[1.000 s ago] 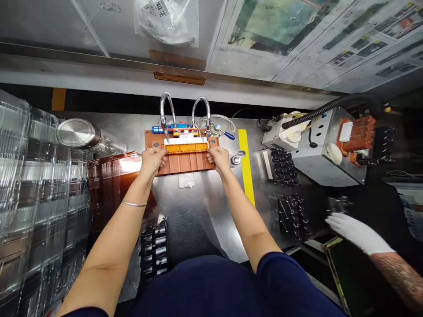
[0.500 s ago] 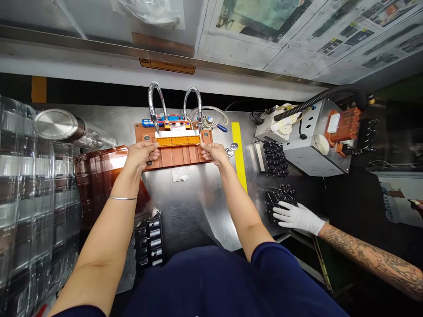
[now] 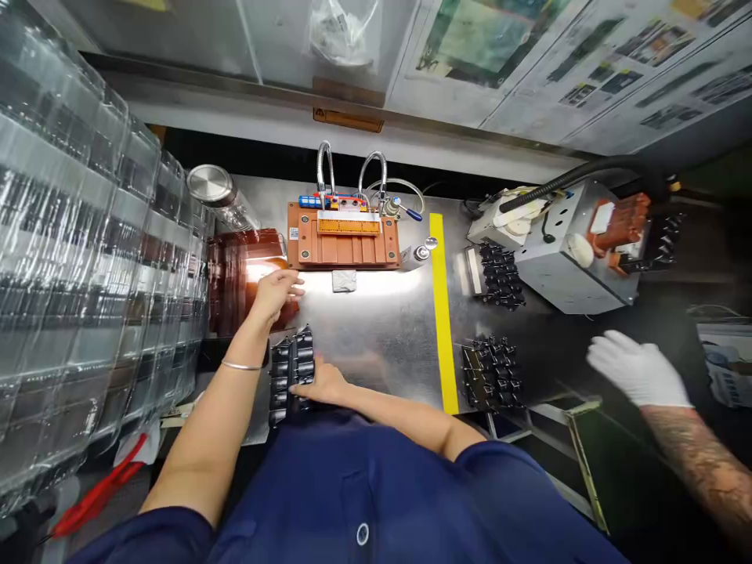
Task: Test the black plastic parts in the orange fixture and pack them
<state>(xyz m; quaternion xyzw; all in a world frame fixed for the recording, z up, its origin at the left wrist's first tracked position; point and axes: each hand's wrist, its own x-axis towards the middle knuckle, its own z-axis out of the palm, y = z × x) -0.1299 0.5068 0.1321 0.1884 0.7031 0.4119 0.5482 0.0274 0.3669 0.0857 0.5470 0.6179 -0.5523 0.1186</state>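
My left hand [image 3: 273, 298] hovers beside the amber translucent sheets or trays [image 3: 229, 282], its fingers loosely bent and apart, with nothing visible in them. My right hand [image 3: 324, 382] grips the near right side of a black ribbed plastic part [image 3: 282, 374], the thumb reaching over it; some fingers are hidden. Beyond the hands sits a brown fixture block [image 3: 344, 252]. On it rests an orange perforated strip [image 3: 349, 226] along a white bar, below two bent metal hoses [image 3: 372, 163].
Stacked clear plastic trays [image 3: 99, 258] rise on the left, near a steel-lidded jar [image 3: 220, 196]. Yellow tape [image 3: 442, 313] crosses the metal table. To the right are black parts [image 3: 493, 372], a grey machine [image 3: 569, 258] and a co-worker's white-gloved hand [image 3: 638, 366].
Both my hands have left the orange strip, which stays on the fixture. My right hand has come back to the black part. The gloved hand has moved right, off the black parts.
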